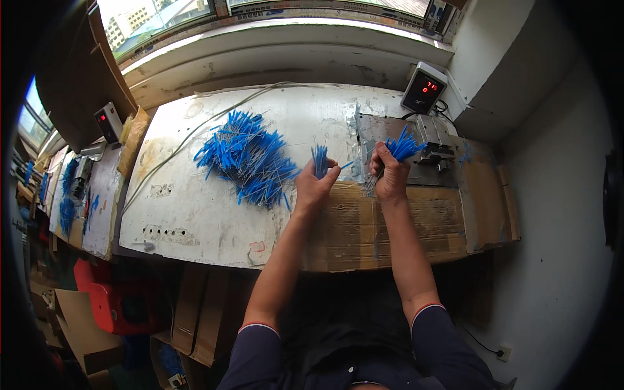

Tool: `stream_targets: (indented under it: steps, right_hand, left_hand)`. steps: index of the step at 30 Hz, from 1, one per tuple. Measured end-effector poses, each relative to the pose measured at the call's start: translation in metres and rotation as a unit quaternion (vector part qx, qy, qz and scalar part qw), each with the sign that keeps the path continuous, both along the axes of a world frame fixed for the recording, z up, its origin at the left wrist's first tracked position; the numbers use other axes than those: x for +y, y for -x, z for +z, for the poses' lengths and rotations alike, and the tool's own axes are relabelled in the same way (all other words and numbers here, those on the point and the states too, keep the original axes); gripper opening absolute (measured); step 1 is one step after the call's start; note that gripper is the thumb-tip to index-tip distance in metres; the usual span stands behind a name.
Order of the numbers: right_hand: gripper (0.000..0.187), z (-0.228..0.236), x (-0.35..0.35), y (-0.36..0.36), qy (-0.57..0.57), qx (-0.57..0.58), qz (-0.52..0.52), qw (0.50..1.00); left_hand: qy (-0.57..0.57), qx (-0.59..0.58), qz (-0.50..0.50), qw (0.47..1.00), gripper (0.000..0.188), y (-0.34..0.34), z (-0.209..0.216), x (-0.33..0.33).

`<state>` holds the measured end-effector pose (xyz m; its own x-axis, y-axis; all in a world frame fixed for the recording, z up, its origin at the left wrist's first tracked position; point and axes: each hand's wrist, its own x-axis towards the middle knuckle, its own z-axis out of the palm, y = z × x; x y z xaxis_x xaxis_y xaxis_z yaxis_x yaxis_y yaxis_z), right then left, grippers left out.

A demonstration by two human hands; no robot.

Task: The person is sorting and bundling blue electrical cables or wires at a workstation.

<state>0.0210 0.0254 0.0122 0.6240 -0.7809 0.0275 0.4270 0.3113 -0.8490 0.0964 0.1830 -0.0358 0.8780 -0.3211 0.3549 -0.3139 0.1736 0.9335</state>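
Note:
My left hand [314, 187] is closed around a small upright bundle of blue sticks with thin wire ends [319, 160]. One more blue stick [346, 165] pokes out to the right by its fingertips. Beside it, my right hand [392, 177] grips a thicker bunch of the same wire-ended blue sticks [404, 144]. In that bunch the blue ends fan out to the upper right, and grey wires hang below the fist. A large tangled pile of these sticks [250, 159] lies on the white tabletop [195, 227], left of my hands.
A metal clamp-like fixture [434, 138] sits right of my right hand. Behind it stands a counter box with red digits [424, 88]. Brown cardboard [364, 227] covers the table's front right. A cable [188, 140] crosses the left side. A red stool [117, 296] stands below left.

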Motion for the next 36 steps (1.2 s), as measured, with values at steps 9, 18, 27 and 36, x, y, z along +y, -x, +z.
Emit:
stream_targets:
  steps: [9,18,27,36]
  right_hand:
    - [0.013,0.014,0.020,0.018,0.074,0.033,-0.062,0.995]
    - [0.022,-0.027,0.034,0.072,0.280,0.167,0.009,0.945]
    - [0.023,0.006,0.036,0.060,0.713,0.067,-0.095,0.691]
    - [0.012,-0.020,0.005,0.069,0.267,0.206,0.057,0.940]
  left_hand:
    - [0.045,0.223,-0.115,0.967,0.013,0.001,0.016,0.019]
    - [0.023,0.223,-0.168,0.960,0.017,0.000,0.018,0.023]
    - [-0.052,0.185,-0.297,0.935,0.031,0.007,0.030,0.029]
    - [-0.021,0.224,-0.296,0.928,0.037,0.010,0.033,0.022]
